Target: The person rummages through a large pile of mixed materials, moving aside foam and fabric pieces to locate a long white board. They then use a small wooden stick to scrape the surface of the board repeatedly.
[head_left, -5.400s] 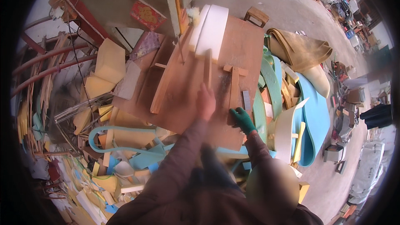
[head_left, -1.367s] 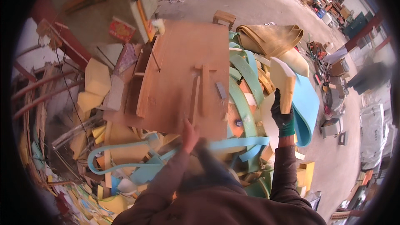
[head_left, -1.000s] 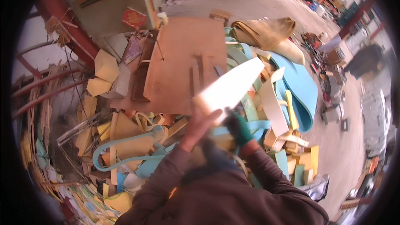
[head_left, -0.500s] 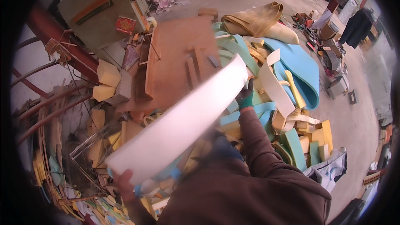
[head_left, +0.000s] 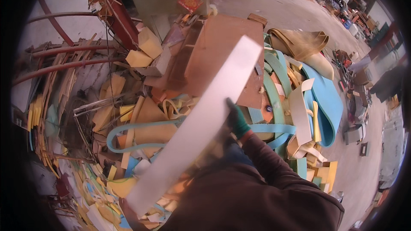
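Observation:
A long, wide white foam strip [head_left: 197, 124] slants across the middle, its far end over the brown board and its near end at lower left. My right hand [head_left: 238, 120], in a green glove with dark fingers, grips the strip by its right edge, past the middle. At the near end my left hand [head_left: 129, 212] holds on; it is blurred and partly hidden by the strip. A pale blue foam strip [head_left: 128, 149] lies in a loop beneath, passing behind the white one.
The large brown board [head_left: 231, 55] lies ahead among foam offcuts. Right of it are a rolled tan sheet [head_left: 299, 42], a bent blue foam sheet [head_left: 327, 111] and a cream strip [head_left: 302, 115]. At left, thin metal rods [head_left: 96, 106] stick out near a red post [head_left: 109, 13].
The view has turned left. The white strip has swung steeper, with its near end lower and my left hand lower with it. Both hands still hold it.

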`<state>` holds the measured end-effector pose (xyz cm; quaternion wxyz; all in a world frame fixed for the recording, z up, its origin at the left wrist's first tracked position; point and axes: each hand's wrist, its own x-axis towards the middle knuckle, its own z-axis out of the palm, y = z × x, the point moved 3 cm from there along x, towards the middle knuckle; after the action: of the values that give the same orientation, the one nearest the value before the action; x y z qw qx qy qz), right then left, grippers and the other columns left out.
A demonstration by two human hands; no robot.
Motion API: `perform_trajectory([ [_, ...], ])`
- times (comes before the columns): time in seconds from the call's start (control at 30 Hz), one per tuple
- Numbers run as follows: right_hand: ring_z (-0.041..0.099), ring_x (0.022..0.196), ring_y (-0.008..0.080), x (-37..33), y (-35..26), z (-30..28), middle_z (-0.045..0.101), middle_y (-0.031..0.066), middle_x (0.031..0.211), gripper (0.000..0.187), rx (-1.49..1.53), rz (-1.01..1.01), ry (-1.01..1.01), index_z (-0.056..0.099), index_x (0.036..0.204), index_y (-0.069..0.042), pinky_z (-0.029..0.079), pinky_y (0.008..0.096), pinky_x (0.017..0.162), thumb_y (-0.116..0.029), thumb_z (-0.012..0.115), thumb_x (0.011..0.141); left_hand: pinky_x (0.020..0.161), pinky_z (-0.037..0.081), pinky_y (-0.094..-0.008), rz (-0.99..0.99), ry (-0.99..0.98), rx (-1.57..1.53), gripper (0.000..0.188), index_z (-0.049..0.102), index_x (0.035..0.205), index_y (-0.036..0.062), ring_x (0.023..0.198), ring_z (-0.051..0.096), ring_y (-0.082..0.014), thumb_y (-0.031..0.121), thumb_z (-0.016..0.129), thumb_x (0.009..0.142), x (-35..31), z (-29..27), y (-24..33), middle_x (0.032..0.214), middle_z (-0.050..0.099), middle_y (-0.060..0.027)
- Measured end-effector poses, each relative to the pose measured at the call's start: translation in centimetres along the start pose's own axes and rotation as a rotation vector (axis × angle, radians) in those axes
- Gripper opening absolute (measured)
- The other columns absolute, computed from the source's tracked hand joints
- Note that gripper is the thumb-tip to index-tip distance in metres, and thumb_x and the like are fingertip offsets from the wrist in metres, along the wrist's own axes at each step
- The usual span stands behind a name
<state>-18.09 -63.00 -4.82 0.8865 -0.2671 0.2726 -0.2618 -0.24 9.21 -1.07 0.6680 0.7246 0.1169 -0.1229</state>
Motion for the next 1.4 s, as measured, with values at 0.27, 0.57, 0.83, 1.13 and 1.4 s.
perform_trajectory([
  [0.27,0.063,0.087,0.0101,1.9,8.5,3.3,0.067,-0.0008,0.104,0.032,-0.006,0.272,0.001,0.07,0.129,-0.007,0.054,0.0274,0.078,-0.032,0.061,0.113,0.102,0.053,-0.047,-1.039,-0.314,0.642,0.08,0.064,0.147,0.009,0.121,0.067,-0.0281,0.075,0.049,0.103,-4.7,-6.4,-11.4,0.14,0.069,-0.0101],
  [0.57,0.065,0.104,0.0217,3.8,8.8,2.1,0.067,0.0083,0.12,0.042,-0.084,0.342,-0.017,0.062,0.14,-0.003,0.054,0.0362,0.092,-0.033,0.063,0.111,0.105,0.053,-0.0433,0.128,-0.406,0.7,0.044,0.06,0.138,0.0002,0.12,0.061,-0.0252,0.026,0.073,0.105,-2.4,17.8,-9.8,0.138,0.06,-0.014],
  [0.83,0.056,0.067,0.004,3.8,5.4,4.6,0.064,-0.0075,0.085,0.024,0.103,0.466,0.106,0.074,0.116,-0.011,0.047,0.021,0.057,-0.031,0.062,0.113,0.12,0.043,-0.0389,0.01,-0.863,0.391,0.065,0.044,0.162,0.0,0.143,0.053,-0.0248,0.019,0.071,0.106,-0.3,36.4,-5.9,0.157,0.056,-0.0152],
  [1.13,0.068,0.089,0.0182,7.4,7.3,2.4,0.07,0.0043,0.105,0.037,-0.107,0.247,-0.032,0.064,0.139,-0.005,0.058,0.0345,0.073,-0.021,0.071,0.106,0.112,0.048,-0.0334,0.054,-0.625,0.406,0.055,0.051,0.159,-0.0025,0.129,0.062,-0.0182,0.017,0.065,0.11,-0.2,35.5,-2.0,0.145,0.066,-0.0109],
  [1.4,0.069,0.119,0.0274,11.0,10.2,-2.4,0.062,0.0167,0.144,0.076,-0.361,0.159,0.055,0.038,0.16,-0.006,0.063,0.0431,0.092,-0.031,0.079,0.102,0.11,0.049,-0.0318,-0.096,-0.602,0.534,0.054,0.058,0.153,-0.005,0.126,0.062,-0.0159,0.028,0.066,0.111,-0.2,35.5,0.1,0.143,0.068,-0.0096],
])
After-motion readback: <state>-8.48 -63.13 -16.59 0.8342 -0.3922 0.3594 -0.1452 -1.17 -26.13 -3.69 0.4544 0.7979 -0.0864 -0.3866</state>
